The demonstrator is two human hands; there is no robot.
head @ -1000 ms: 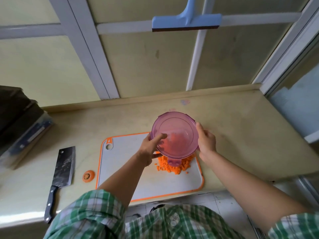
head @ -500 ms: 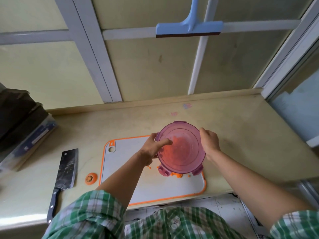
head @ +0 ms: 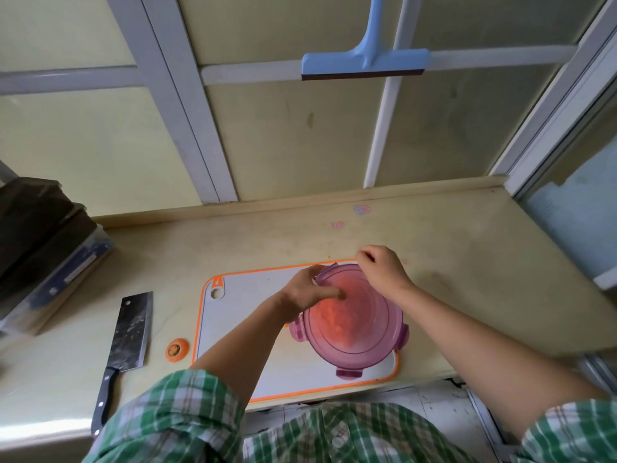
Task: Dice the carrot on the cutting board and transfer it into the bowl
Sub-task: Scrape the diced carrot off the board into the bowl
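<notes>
A round translucent purple lid (head: 362, 342) with clip tabs lies flat on the right half of the white, orange-rimmed cutting board (head: 247, 315). Orange diced carrot (head: 334, 317) shows through it; whether a bowl sits beneath is hidden. My left hand (head: 305, 292) grips the lid's far-left rim, with the thumb laid across its top. My right hand (head: 382, 270) is at the far-right rim, its fingers curled over the edge.
A cleaver (head: 128, 332) lies on the counter left of the board, with a cut carrot end (head: 177, 349) beside it. Dark stacked boxes (head: 43, 248) stand at the far left. A blue squeegee (head: 364, 65) hangs on the window. The counter's front edge runs just below the board.
The lid came down from a tilted hold above the carrot pile to lie flat over it. My right hand shifted from the lid's right side to its far rim.
</notes>
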